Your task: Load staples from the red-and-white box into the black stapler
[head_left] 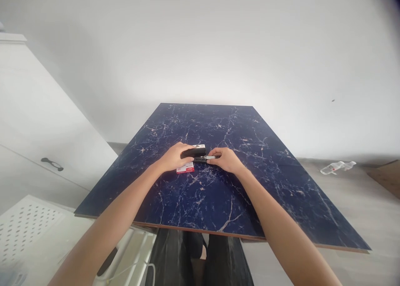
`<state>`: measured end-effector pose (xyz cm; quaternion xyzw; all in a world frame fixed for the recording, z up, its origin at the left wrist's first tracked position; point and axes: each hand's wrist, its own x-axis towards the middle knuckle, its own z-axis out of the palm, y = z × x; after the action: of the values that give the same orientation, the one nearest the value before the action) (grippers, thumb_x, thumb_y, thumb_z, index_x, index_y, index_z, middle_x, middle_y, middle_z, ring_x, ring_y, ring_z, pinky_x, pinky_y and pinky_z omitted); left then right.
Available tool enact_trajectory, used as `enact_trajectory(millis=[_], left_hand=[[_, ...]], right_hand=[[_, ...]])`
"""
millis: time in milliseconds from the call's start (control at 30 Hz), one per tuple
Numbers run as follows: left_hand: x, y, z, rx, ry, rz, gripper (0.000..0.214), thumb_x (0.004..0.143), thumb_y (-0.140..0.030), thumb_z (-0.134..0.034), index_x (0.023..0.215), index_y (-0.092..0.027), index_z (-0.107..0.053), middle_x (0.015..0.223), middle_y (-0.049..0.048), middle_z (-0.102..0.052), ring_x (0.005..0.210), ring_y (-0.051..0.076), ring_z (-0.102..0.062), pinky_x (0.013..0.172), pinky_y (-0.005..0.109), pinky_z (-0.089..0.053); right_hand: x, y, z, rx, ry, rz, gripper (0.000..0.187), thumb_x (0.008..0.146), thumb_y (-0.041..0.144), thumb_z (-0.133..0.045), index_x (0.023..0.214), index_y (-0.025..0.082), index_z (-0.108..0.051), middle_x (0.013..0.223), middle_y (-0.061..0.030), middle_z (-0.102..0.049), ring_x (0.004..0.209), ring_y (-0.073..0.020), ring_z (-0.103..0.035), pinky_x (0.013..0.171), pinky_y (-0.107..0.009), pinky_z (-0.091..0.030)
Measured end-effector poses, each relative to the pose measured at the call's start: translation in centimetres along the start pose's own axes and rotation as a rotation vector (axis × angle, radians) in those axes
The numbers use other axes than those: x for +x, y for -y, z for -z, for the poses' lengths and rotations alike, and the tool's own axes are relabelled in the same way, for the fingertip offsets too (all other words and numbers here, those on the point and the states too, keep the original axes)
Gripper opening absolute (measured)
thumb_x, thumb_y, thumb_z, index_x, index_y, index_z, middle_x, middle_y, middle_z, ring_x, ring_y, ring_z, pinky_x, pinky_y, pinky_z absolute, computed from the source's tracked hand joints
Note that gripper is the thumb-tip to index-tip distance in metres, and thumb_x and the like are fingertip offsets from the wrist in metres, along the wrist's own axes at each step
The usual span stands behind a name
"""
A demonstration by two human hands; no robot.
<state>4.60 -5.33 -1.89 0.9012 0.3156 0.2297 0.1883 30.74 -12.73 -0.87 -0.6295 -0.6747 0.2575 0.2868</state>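
Note:
On the dark blue marbled table (200,198), my left hand (175,156) is closed around the left end of a black stapler (196,152), which lies sideways. My right hand (225,159) pinches a thin silver strip (212,157) at the stapler's right end. The strip looks like a row of staples, though it is too small to be sure. Just under my left hand lies a small red and white box (185,168) with print on it. Behind the stapler a white printed edge (200,146) shows, mostly hidden.
A white cabinet (46,123) with a dark handle stands to the left. Below it is a white perforated panel (28,223). On the floor at the right lie a clear plastic item (337,167) and a brown board or box (387,177). A wall (206,61) rises behind the table.

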Motion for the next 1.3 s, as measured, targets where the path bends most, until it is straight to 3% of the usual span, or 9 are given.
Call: enact_trajectory(millis=[267,500,700,833,1033,1300], left_hand=[[-0.1,-0.2,0.1,0.014,0.006,0.012,0.049,0.093,-0.045,-0.062,0.139,-0.030,-0.056,0.117,0.0104,-0.063,0.103,0.028,-0.058,0.085,0.042,-0.049],[0.0,-0.3,0.0,0.035,0.007,-0.002,0.047,0.092,-0.043,-0.061,0.137,-0.029,-0.058,0.117,0.0103,-0.064,0.104,0.028,-0.059,0.090,0.045,-0.048],[-0.2,-0.3,0.9,0.054,0.021,-0.011,0.052,0.090,-0.044,-0.062,0.140,-0.030,-0.056,0.119,0.0104,-0.065,0.109,0.030,-0.056,0.087,0.043,-0.049],[-0.4,0.0,2.1,0.058,0.027,0.020,0.047,0.088,-0.047,-0.065,0.130,-0.028,-0.064,0.117,0.0091,-0.066,0.107,0.030,-0.057,0.084,0.041,-0.048],[-0.3,0.3,1.9,0.048,0.046,0.003,0.037,0.090,-0.047,-0.062,0.118,-0.025,-0.070,0.107,0.0083,-0.069,0.100,0.028,-0.059,0.082,0.040,-0.048],[-0.5,0.3,1.7,0.048,0.033,-0.001,0.038,0.089,-0.047,-0.062,0.120,-0.026,-0.069,0.107,0.0081,-0.069,0.100,0.028,-0.060,0.084,0.041,-0.048]], right_hand=[[0.0,0.3,0.6,0.051,0.042,-0.054,0.025,0.074,0.037,-0.076,0.094,0.023,-0.074,0.094,-0.0034,-0.076,0.078,-0.0192,-0.070,0.072,-0.028,-0.051],[0.4,0.0,0.4,0.037,0.062,-0.016,0.025,0.076,0.039,-0.076,0.094,0.023,-0.072,0.097,-0.0025,-0.076,0.081,-0.0193,-0.070,0.074,-0.029,-0.051],[-0.4,0.2,1.9,-0.186,0.017,0.098,0.034,0.072,0.026,-0.079,0.105,0.027,-0.071,0.102,-0.0019,-0.073,0.089,-0.0204,-0.067,0.080,-0.031,-0.050],[-1.2,0.7,2.8,-0.329,-0.063,0.148,0.020,0.079,0.036,-0.074,0.096,0.026,-0.072,0.096,-0.0032,-0.070,0.080,-0.0196,-0.064,0.072,-0.031,-0.048],[-1.1,1.4,1.1,-0.403,-0.050,0.353,0.008,0.088,0.020,-0.065,0.085,0.023,-0.072,0.097,-0.0044,-0.070,0.091,-0.0211,-0.061,0.080,-0.031,-0.046],[-1.0,1.5,0.4,-0.503,-0.041,0.395,0.016,0.089,0.017,-0.062,0.098,0.022,-0.073,0.100,-0.0057,-0.071,0.093,-0.0227,-0.061,0.079,-0.031,-0.046]])
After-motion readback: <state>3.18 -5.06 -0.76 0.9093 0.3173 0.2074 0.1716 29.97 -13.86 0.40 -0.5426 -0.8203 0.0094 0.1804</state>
